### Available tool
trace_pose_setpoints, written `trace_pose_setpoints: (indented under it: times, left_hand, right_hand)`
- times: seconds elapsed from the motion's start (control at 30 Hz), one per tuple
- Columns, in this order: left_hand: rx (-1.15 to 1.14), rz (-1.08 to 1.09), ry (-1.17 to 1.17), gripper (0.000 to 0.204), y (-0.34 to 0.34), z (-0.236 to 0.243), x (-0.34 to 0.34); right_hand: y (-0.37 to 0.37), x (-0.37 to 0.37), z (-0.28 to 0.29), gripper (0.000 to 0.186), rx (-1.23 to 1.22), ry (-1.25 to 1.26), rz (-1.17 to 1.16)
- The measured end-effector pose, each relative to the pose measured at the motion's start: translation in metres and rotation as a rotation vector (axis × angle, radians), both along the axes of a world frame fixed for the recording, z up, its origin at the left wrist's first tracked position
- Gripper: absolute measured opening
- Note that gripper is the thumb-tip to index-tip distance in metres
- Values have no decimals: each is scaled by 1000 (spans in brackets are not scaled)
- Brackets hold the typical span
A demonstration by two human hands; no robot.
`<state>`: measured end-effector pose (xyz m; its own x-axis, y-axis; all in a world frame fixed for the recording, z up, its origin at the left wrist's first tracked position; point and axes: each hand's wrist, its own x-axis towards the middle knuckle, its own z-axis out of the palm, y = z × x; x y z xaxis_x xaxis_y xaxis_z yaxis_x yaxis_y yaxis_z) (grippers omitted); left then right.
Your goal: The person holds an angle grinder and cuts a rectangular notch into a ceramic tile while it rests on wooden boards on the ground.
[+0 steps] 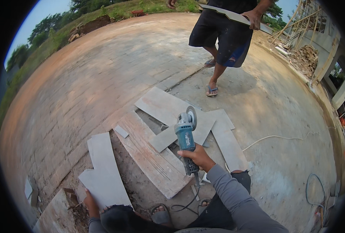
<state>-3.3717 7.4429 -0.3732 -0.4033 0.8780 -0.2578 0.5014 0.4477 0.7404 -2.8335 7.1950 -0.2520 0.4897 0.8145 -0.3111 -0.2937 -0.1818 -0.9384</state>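
My right hand is wrapped round the body of a teal angle grinder. Its round cutting disc points up and away from me, above the tile pieces; whether the disc spins I cannot tell. At lower left, my left hand grips the edge of a pale grey notched tile, which leans near my knee. In front of me lies a scored, reddish-dusted board with a small tile offcut on it. Other grey tile pieces overlap beyond and to the right.
A person in dark shorts stands ahead, holding a long cut tile strip. The grinder's cord runs by my sandals. A white cable crosses the concrete at right. A rough block stands at lower left.
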Motion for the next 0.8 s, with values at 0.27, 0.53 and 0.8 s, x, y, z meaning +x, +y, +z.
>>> trace_pose_setpoints:
  times: [0.27,0.53,0.8]
  left_hand:
    - [-11,-9,299,81,-7,-43,-21]
    - [62,-157,299,70,-3,-81,-48]
    - [6,-186,394,63,-3,-105,-51]
  right_hand:
    - [12,-5,-15,40,20,-7,-20]
    - [23,-12,-9,36,21,144,-69]
    - [44,-10,-21,32,117,275,-199]
